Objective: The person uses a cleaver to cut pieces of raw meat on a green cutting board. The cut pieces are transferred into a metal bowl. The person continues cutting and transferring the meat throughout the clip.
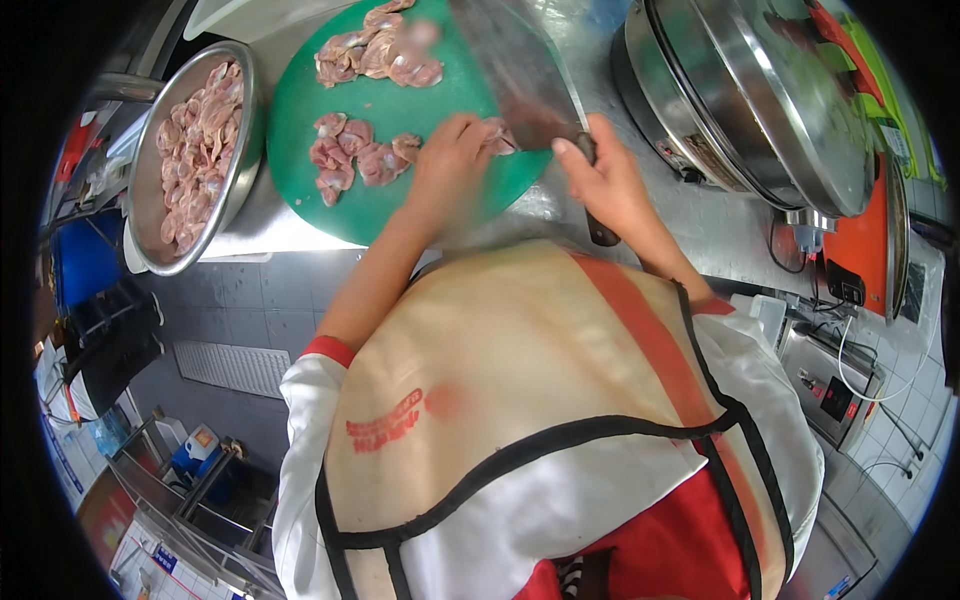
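A raw gizzard (pixel 499 137) lies near the right edge of a round green cutting board (pixel 300 172). The fingers of my left hand (pixel 448 161) hold it down from its left side. My right hand (pixel 611 176) grips the dark handle of a Chinese cleaver (pixel 517 67). Its wide blade slants up and left over the board, with the heel end beside the held gizzard. Left of my left hand, several gizzards (pixel 352 154) are spread in a loose group. A larger heap of gizzards (pixel 382 52) sits at the board's far side.
A steel bowl (pixel 251 150) full of raw gizzards (pixel 201 157) stands left of the board. To the right, a large round steel cooker (pixel 742 97) rises from the steel counter (pixel 675 214). A floor drain grate (pixel 232 367) lies at lower left.
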Available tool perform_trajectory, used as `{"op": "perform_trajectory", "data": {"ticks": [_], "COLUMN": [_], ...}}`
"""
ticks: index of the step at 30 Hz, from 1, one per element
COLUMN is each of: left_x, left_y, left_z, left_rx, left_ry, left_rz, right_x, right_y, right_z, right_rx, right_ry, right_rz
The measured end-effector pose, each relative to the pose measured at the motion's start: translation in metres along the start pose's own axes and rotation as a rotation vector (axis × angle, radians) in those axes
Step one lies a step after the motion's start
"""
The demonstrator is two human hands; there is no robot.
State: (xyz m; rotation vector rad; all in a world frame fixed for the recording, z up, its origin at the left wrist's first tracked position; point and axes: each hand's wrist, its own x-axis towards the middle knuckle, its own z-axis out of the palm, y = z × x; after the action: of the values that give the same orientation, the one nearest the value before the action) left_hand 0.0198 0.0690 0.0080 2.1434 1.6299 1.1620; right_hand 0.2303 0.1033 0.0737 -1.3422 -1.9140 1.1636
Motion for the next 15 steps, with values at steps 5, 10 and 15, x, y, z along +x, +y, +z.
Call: {"op": "perform_trajectory", "data": {"ticks": [5,10,15], "left_x": [0.008,-0.004,-0.017], "left_y": [-0.012,0.013,0.01], "left_z": [0.003,-0.01,-0.008], "left_rx": [0.029,0.22,0.175], "left_ry": [-0.105,-0.209,0.016], "left_rz": [0.056,-0.355,-0.073], "right_x": [-0.022,-0.053,-0.062], "right_y": [0.001,0.005,-0.012], "right_z": [-0.024,-0.042,-0.049], "right_rx": [0.194,-0.066,-0.186], "right_ry": [0.006,-0.151,-0.285], "right_rz": [0.109,0.144,0.128]}}
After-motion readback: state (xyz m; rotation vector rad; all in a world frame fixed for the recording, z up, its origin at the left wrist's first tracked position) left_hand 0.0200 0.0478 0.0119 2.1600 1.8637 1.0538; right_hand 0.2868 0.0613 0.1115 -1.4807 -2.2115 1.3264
